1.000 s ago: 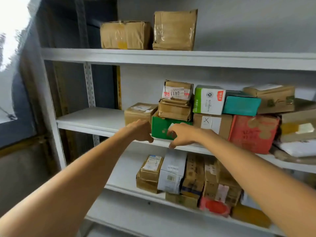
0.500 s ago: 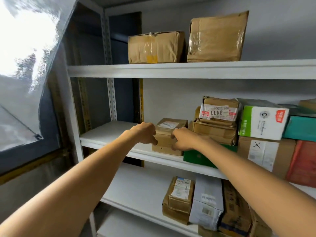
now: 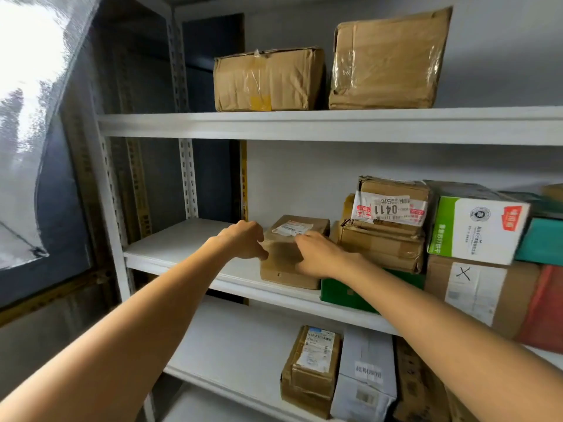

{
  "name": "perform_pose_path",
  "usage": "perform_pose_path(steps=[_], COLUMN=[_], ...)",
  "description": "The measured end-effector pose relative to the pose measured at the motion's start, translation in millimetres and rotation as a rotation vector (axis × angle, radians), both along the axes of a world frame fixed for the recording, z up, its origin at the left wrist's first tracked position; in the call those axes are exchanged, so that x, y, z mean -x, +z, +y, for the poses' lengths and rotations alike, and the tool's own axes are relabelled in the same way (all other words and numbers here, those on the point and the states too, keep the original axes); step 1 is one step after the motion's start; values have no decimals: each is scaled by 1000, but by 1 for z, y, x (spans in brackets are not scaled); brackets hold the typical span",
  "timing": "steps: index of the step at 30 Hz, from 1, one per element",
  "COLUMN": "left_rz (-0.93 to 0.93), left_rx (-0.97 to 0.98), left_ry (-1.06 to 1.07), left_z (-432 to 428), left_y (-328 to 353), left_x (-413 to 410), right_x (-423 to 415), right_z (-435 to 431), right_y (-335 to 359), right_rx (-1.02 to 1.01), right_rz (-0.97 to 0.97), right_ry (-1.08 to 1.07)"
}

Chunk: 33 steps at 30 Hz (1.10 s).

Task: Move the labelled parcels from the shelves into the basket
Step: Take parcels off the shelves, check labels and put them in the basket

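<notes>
The left hand (image 3: pixel 243 240) has its fingers curled in against the left side of the small brown parcel (image 3: pixel 289 269), thumb side up. The right hand (image 3: pixel 316 254) lies over the parcel's near right corner, with fingers bent onto its top just beside the white label (image 3: pixel 289 229). Both hands hold the parcel between them. It sits flat on the middle shelf (image 3: pixel 182 248), close to the near edge, at the left end of the row of parcels.

Just right of it, touching or nearly so, is a crumpled brown parcel (image 3: pixel 380 246) resting on a green box (image 3: pixel 365 292). On top of that lies another brown parcel with an upside-down 0411 label (image 3: pixel 390 208). Further right stand a white and green box (image 3: pixel 475 229), a teal box (image 3: pixel 542 243), a brown box marked with an X (image 3: pixel 475 292) and a red box (image 3: pixel 548 306). The right forearm crosses in front of the green box.

On the top shelf (image 3: pixel 304 124) sit two taped brown boxes (image 3: pixel 268 79) side by side. On the lower shelf (image 3: pixel 237 345) a labelled brown parcel (image 3: pixel 313 367) lies against a white box (image 3: pixel 365 379).
</notes>
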State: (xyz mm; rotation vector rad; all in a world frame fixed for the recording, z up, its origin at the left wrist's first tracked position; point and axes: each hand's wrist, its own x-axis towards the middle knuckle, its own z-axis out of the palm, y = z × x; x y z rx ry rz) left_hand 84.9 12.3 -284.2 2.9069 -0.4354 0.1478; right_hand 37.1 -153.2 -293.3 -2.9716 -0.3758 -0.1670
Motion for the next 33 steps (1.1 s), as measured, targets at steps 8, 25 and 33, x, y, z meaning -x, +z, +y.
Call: perform_pose_path(steps=[8,25,33], left_rz=[-7,262,496], left_rx=[52,841,558], left_ry=[-6,116,-21], left_z=[8,25,58], left_y=[-4,-40,-5], left_x=[-48,-87,-38], right_x=[-11,-26,-36], right_z=[3,32,35], right_y=[-3,-29,-26], right_rx=[-43,-425,-413], right_rz=[44,-137,-95], right_ry=[-144,-309,-329])
